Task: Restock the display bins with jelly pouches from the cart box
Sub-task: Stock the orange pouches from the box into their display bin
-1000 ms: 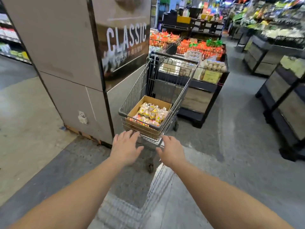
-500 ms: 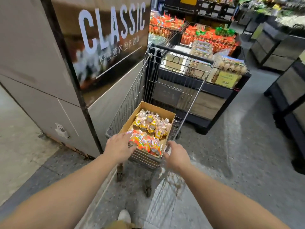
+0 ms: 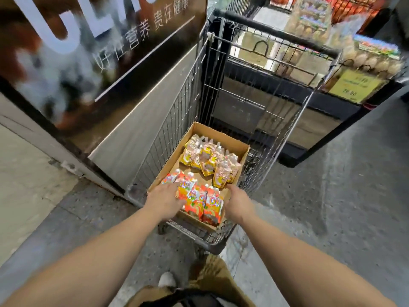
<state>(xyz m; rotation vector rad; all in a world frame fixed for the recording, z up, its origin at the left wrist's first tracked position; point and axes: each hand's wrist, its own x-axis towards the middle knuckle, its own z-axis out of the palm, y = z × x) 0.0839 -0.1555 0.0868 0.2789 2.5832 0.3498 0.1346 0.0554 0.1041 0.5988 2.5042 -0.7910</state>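
My left hand (image 3: 164, 201) lies flat on the orange jelly pouches (image 3: 200, 200) in the brown cardboard box (image 3: 234, 146), at my 12 o'clock. My right hand (image 3: 239, 201) grips its edge. Slippery pouches could slide out.

**Box in the cart, cart between pillar and display stand**

The cardboard box (image 3: 232, 145) sits in the wire cart (image 3: 174, 120). In it, one cluster of jelly pouches (image 3: 209, 159) lies toward the far end and a second cluster (image 3: 200, 201) at the near end. The left hand (image 3: 164, 201) rests on the near cluster's left side; the right hand (image 3: 238, 201) is at the box's near right wall. A pillar (image 3: 132, 120) stands just left of the cart. Beyond the cart stands a display stand (image 3: 327, 103) with a price sign (image 3: 354, 85) on its front
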